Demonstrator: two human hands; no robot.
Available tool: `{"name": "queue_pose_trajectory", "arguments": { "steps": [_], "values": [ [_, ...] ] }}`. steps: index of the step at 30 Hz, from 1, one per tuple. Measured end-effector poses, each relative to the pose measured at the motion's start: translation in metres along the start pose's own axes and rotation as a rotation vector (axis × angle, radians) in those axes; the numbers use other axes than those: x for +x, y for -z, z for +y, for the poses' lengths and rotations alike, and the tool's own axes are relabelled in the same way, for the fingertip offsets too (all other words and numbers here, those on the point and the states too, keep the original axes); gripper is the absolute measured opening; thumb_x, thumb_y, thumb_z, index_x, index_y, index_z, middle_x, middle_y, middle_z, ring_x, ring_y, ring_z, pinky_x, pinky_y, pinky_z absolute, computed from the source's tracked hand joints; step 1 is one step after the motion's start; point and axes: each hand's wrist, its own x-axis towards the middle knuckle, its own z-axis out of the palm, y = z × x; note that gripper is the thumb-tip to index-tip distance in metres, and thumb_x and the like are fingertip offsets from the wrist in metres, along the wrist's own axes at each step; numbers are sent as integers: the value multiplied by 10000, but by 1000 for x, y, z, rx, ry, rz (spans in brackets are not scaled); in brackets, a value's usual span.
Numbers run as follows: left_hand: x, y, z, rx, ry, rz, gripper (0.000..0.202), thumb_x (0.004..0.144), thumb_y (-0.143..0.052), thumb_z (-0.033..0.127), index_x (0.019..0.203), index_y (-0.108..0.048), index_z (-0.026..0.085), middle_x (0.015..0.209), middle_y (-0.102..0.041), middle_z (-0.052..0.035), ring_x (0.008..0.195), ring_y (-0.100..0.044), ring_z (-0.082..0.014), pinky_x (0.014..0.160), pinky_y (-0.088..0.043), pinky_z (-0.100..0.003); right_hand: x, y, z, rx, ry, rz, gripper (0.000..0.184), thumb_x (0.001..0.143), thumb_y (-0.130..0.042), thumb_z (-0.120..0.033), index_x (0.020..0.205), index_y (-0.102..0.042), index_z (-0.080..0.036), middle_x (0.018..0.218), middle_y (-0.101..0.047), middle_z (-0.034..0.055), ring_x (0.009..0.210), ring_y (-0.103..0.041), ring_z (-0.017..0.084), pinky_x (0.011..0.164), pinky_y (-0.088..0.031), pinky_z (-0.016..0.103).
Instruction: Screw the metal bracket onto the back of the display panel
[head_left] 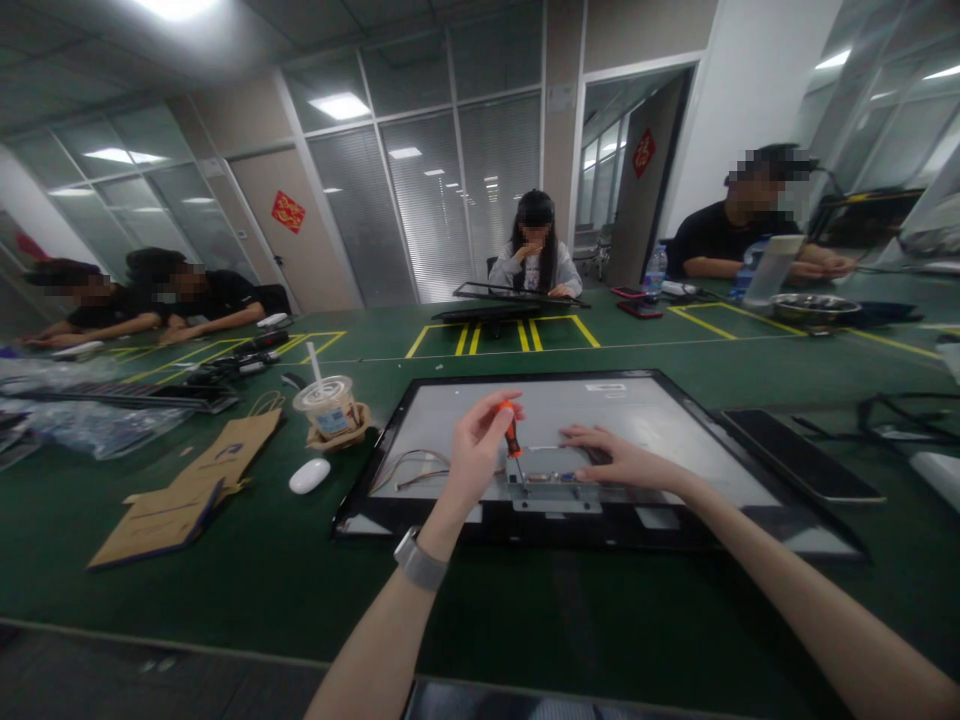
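A flat display panel lies back-up on the green table, its grey metal back framed in black. My left hand is closed round an orange-handled screwdriver, held upright with its tip down on a small metal bracket near the panel's front edge. My right hand lies flat on the panel just right of the bracket, fingers stretched out and pressing on it. Thin loose wires trail across the panel's left side. A watch sits on my left wrist.
A lidded drink cup with a straw, a white mouse and a brown paper bag lie to the left. A dark slab rests right of the panel. Several other people sit at the table's far side with another panel.
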Motion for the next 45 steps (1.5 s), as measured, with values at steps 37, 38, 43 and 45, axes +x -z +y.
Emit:
{"name": "queue_pose_trajectory", "arguments": {
  "steps": [37, 38, 43, 45],
  "values": [
    [0, 0, 2, -42, -44, -41, 297, 942, -501, 371, 985, -726, 183, 1190, -653, -112, 1112, -590, -239, 931, -481, -354, 3, -3, 9, -9, 16, 17, 736, 731, -624, -730, 1302, -614, -266, 1540, -403, 68, 1460, -244, 317, 1219, -46, 513],
    [0, 0, 1, -67, -26, -47, 290, 935, -517, 374, 1000, -722, 180, 1149, -678, -111, 1088, -608, -238, 940, -479, -364, 3, -3, 10, -9, 17, 17, 733, 733, -622, -730, 1302, -614, -268, 1539, -404, 66, 1460, -245, 316, 1218, -44, 513],
    [1, 3, 2, -125, 50, -62, 230, 854, -655, 369, 964, -732, 182, 890, -723, -70, 884, -662, -192, 829, -505, -315, 3, -3, 8, -13, 12, 13, 717, 744, -615, -723, 1308, -608, -281, 1546, -393, 54, 1463, -238, 314, 1217, -37, 516],
    [1, 3, 4, -134, 55, -56, 170, 804, -711, 327, 899, -745, 189, 841, -693, -44, 814, -632, -154, 758, -494, -266, 2, -2, 7, -12, 16, 9, 713, 744, -619, -718, 1304, -611, -277, 1546, -392, 58, 1462, -240, 317, 1217, -33, 514]
  ]
}}
